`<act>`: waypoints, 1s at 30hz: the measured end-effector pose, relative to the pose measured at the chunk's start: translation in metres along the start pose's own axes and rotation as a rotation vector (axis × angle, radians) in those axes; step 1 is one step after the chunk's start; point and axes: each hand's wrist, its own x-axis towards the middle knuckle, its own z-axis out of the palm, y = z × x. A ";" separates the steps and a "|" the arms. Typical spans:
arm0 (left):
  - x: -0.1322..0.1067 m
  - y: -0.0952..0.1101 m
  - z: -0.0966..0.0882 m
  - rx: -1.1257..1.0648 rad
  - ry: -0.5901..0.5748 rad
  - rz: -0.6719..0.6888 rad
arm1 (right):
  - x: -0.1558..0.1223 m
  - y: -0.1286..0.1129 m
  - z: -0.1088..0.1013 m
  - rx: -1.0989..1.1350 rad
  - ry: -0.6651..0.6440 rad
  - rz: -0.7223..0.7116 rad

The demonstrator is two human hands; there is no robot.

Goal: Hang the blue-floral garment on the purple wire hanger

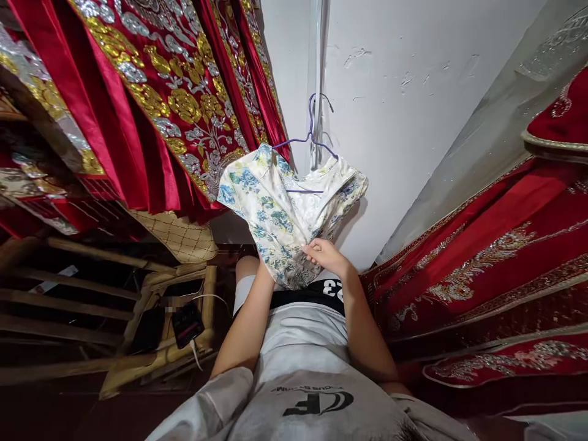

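Observation:
A white garment with blue and yellow flowers [280,208] hangs on a purple wire hanger [309,138] hooked on a pipe against the white wall. My right hand [327,254] is closed in a pinch on the garment's lower edge. My left forearm reaches up under the cloth. My left hand is hidden behind the floral fabric, so its fingers do not show.
Red robes with gold and silver embroidery [151,92] hang at upper left, and more red embroidered cloth [482,269] fills the right. A bamboo chair [184,343] at lower left carries a dark phone [186,321] on a cable.

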 end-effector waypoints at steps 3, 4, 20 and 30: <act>0.008 -0.005 0.009 -0.207 -0.062 -0.111 | 0.007 0.010 0.005 -0.039 0.036 -0.006; 0.011 -0.005 0.012 -0.269 -0.086 -0.144 | 0.008 0.012 0.006 -0.047 0.040 -0.012; 0.023 -0.020 0.013 -0.142 0.402 0.084 | 0.011 0.011 0.000 0.043 0.095 0.015; -0.013 -0.033 0.065 0.344 0.000 0.289 | 0.010 0.001 0.012 0.123 0.087 0.074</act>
